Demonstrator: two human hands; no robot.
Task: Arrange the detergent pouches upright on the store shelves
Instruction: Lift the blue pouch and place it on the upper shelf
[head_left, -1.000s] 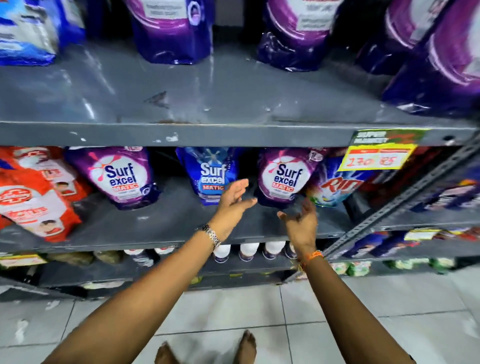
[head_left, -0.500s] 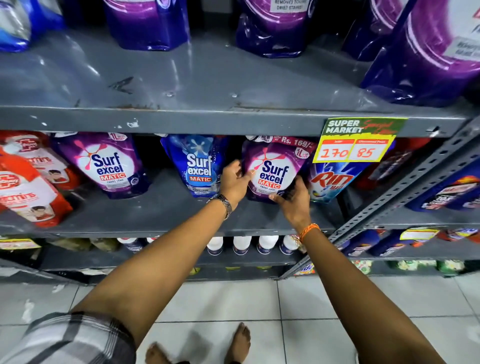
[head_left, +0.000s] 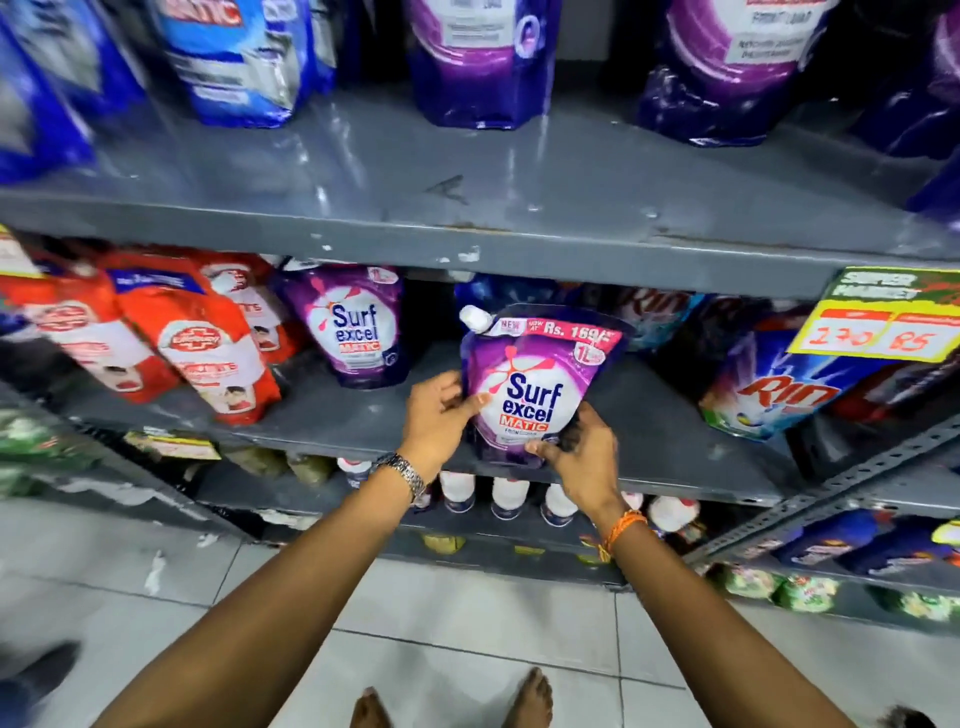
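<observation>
Purple Surf Excel pouch (head_left: 537, 387) held upright at front edge of middle shelf (head_left: 675, 467), white spout cap at its top left corner. All places below taken from this pouch.

Left hand (head_left: 436, 415): grip closed on pouch's left edge, thumb across the front near the logo, fingers tucked behind. Metal watch (head_left: 408, 474) on that wrist.

Right hand (head_left: 576, 457): grip closed round pouch's lower right corner, thumb along the bottom front, fingers behind. Orange thread band (head_left: 621, 530) on that wrist.

Whether pouch base rests on the shelf or hangs just off it: can't tell, hands cover it.

Left of pouch, further back on same shelf: second purple Surf pouch (head_left: 356, 327), upright, well apart. Beyond that, red soap refill packs (head_left: 208, 343), leaning.

Right of pouch: Rin pack (head_left: 779, 395), tilted. Above-right, yellow price tag (head_left: 878, 332) on the upper shelf (head_left: 467, 208) edge, reads 270 / 85.

Directly behind pouch: a blue pack, mostly hidden.

Above: purple and blue pouches on upper shelf, blurred.

Below: row of white-capped bottles (head_left: 509, 499) on next shelf down. Bare feet on tiled floor (head_left: 467, 623).
</observation>
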